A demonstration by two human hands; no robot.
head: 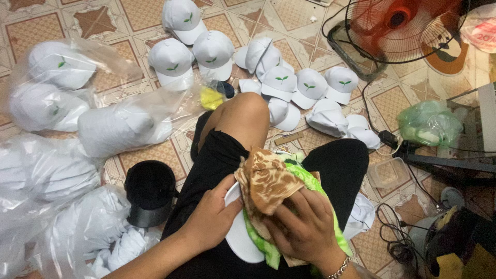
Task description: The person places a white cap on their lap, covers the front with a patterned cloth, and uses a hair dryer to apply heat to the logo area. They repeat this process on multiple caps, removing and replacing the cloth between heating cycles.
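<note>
I sit on the floor with a white cap point(238, 238) in my lap, its brim pointing toward me. My left hand point(212, 217) grips the cap by the left side of its brim. My right hand point(302, 225), with a bracelet at the wrist, presses a brown patterned cloth point(268, 178) and a green cloth point(305, 178) down on the cap's crown. The crown itself is hidden under the cloths.
Several white caps with a green leaf mark point(279, 82) lie on the tiled floor ahead. Clear plastic bags of white caps point(121, 126) pile up on the left. A black cap point(150, 191) sits by my left leg. A standing fan point(403, 28), cables point(398, 243) and a green bag point(429, 124) are at right.
</note>
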